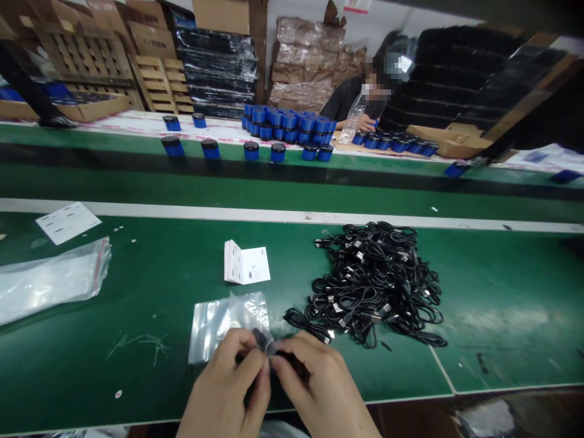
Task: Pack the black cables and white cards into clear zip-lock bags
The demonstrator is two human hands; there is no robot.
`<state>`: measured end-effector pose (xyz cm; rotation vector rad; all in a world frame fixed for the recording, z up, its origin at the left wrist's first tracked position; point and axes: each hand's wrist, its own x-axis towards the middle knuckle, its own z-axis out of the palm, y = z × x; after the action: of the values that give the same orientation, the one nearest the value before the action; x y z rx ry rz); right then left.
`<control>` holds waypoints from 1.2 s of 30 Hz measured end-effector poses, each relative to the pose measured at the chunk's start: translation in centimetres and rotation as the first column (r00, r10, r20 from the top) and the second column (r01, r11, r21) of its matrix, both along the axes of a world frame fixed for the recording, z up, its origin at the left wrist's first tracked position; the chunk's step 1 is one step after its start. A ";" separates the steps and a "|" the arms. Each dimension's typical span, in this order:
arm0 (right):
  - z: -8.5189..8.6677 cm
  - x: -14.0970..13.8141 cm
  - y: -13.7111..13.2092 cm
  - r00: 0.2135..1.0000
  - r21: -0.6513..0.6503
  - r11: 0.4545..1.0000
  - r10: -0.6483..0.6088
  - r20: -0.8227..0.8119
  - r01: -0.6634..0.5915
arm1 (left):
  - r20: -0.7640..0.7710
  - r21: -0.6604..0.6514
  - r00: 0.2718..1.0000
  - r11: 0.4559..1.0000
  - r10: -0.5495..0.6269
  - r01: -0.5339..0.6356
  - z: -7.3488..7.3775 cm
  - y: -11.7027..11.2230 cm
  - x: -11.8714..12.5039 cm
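Close together at the front of the green bench, my left hand (235, 380) and my right hand (319, 377) are both closed in a pinch. Between their fingertips is a small clear plastic bag (249, 313), its loose end sticking up beyond the fingers. Something dark shows at the pinch, partly hidden by the fingers; I cannot tell what it is. Behind my left hand lies a stack of flat clear bags (205, 328). A folded white leaflet pile (255, 266) stands farther back. To the right of my hands spreads a heap of black USB cables (374, 280), with one coiled cable (308, 324) at its near left edge.
A large clear bag (50, 280) and a white printed sheet (68, 222) lie at left. Beyond a pale strip (292, 215), blue round containers with dark lids (250, 151) stand in a row, more stacked behind. Another person (347, 100) sits opposite near an open carton (451, 141).
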<state>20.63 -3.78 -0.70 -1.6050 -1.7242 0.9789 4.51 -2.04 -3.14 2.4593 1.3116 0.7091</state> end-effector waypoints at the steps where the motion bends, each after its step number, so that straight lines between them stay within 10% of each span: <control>1: 0.1 0.0 0.1 1.000 -0.013 1.000 -0.004 -0.007 0.004 | -0.004 0.007 1.000 1.000 -0.003 0.003 0.0 0.0 0.0; 6: 0.6 1.3 0.2 0.999 -0.029 0.998 0.047 0.002 -0.047 | -0.004 -0.093 0.996 0.992 0.085 -0.085 0.0 0.5 -0.6; 12: 0.1 2.3 1.9 0.956 0.342 0.935 -0.007 0.293 -0.098 | 0.014 -0.179 0.986 0.971 0.164 -0.159 0.2 1.7 -0.7; 23: 1.3 -1.0 5.1 0.803 0.112 0.925 0.250 0.541 -0.363 | 0.103 -0.114 0.964 0.966 0.244 -0.232 -0.4 2.9 -2.4; 30: 2.4 -1.1 6.8 0.924 0.050 0.984 0.140 0.356 -0.169 | 0.160 -0.084 0.942 0.955 0.294 -0.284 -0.6 3.1 -3.1; 36: 2.7 -3.9 14.3 0.982 -0.048 0.996 0.080 0.170 -0.073 | 0.184 -0.075 0.939 0.956 0.292 -0.283 -0.7 2.8 -3.0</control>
<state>16.71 10.56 2.02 -1.7045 -1.9054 0.9416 1.51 0.74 -3.83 2.1204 1.6058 0.9474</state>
